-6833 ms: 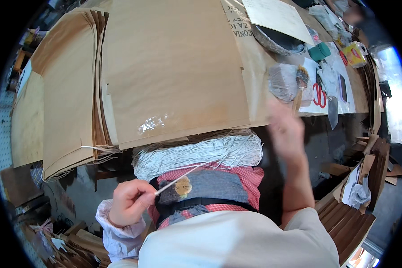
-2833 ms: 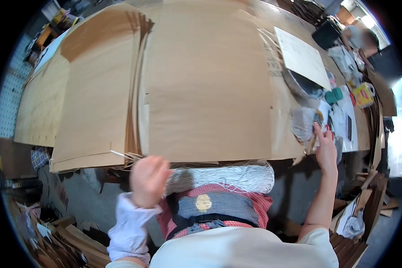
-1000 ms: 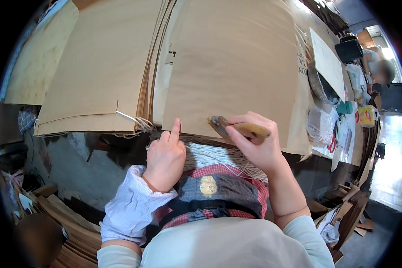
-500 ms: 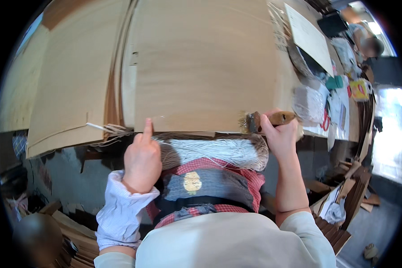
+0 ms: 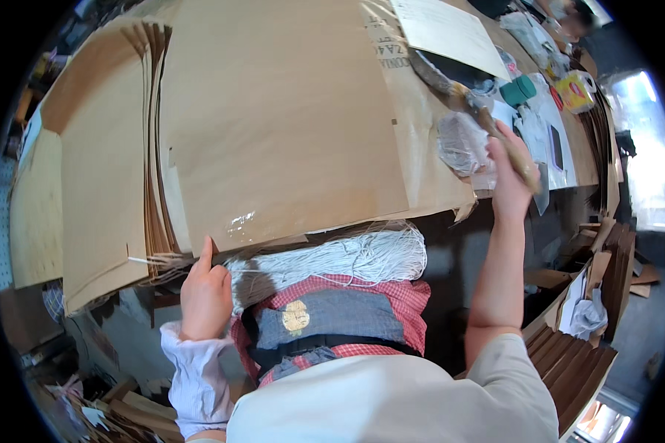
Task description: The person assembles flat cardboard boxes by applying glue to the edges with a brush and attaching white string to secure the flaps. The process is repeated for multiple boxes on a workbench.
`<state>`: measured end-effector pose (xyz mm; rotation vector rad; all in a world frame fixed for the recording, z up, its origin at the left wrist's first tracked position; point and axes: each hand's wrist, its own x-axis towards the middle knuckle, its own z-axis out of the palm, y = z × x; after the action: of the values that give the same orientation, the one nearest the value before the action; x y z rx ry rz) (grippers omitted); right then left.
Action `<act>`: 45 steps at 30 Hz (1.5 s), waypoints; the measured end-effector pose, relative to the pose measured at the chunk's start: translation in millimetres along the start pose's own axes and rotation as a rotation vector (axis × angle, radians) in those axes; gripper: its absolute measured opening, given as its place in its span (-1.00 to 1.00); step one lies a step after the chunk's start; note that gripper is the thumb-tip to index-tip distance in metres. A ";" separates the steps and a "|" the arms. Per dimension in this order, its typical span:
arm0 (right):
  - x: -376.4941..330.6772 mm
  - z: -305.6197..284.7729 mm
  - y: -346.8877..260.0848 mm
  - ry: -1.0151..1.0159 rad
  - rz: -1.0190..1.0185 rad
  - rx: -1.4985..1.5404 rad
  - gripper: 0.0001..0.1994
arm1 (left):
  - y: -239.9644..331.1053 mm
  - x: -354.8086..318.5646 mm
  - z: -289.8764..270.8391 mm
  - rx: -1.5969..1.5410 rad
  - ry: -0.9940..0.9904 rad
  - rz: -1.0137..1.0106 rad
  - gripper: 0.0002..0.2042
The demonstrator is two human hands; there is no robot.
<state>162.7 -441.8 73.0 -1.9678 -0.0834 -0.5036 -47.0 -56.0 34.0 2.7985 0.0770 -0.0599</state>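
White cord bundle (image 5: 340,258) lies nearest, across person's lap at near edge of surface (image 5: 421,111). Left hand (image 5: 205,295) beside bundle's left end, forefinger stretched up against near edge of top brown paper sheet (image 5: 281,118), other fingers curled; thin cord end juts left from under sheet. Glossy wet patch on sheet just above hand. Right hand (image 5: 508,177) farther off, raised at right, fist closed round wooden-handled brush (image 5: 469,103), bristles pointing away. Crumpled clear plastic (image 5: 459,142) beside it. Green cup (image 5: 519,90) beyond.

Green cup (image 5: 519,90), yellow packet (image 5: 575,90)
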 end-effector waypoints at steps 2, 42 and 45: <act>8.2 -23.8 37.2 -0.183 -0.287 -0.559 -0.69 | -3.2 -6.8 -6.5 -0.309 0.137 0.061 -0.89; -59.5 60.0 41.3 -0.722 0.200 -0.190 -0.87 | -74.9 40.1 -29.3 0.174 0.183 -0.361 -0.90; -66.5 61.9 40.2 -0.651 0.118 -0.324 -0.82 | -61.4 44.5 -16.9 0.616 0.164 -0.363 -0.93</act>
<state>132.7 -394.1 -8.8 -2.3701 -0.3069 0.2330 -5.7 9.5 27.2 3.3536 0.7181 0.0725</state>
